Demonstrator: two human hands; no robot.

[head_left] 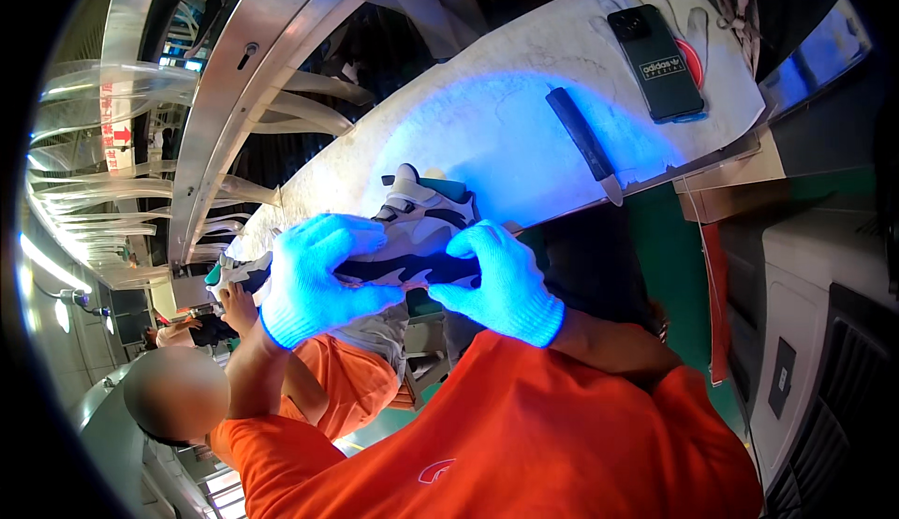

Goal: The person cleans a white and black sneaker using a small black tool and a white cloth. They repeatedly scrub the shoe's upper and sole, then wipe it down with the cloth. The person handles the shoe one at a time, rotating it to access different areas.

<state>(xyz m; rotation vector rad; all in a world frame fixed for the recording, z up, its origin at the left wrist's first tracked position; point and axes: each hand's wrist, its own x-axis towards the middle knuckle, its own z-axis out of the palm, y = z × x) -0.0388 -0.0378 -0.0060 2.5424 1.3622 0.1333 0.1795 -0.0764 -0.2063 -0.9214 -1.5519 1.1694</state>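
Note:
Between my two gloved hands is a grey, white and black sneaker [426, 230] with a teal patch near its collar, turned with its dark-patterned sole edge toward me. The fingers of my left hand [318, 280] wrap over one end of the shoe, with the thumb along the sole edge. At the other end my right hand [501, 280] grips it, thumb low and fingers above. Both gloves glow blue-white under a blue light. The side of the shoe facing away from me is hidden.
On the pale worktop [468, 126] lie a dark-handled knife [582, 140] and a dark phone [657, 67]. A metal rail [229, 97] with clear hoses [122, 191] runs along the left. Beside me sits a person in orange [346, 378], one hand [239, 308] on another sneaker [234, 274].

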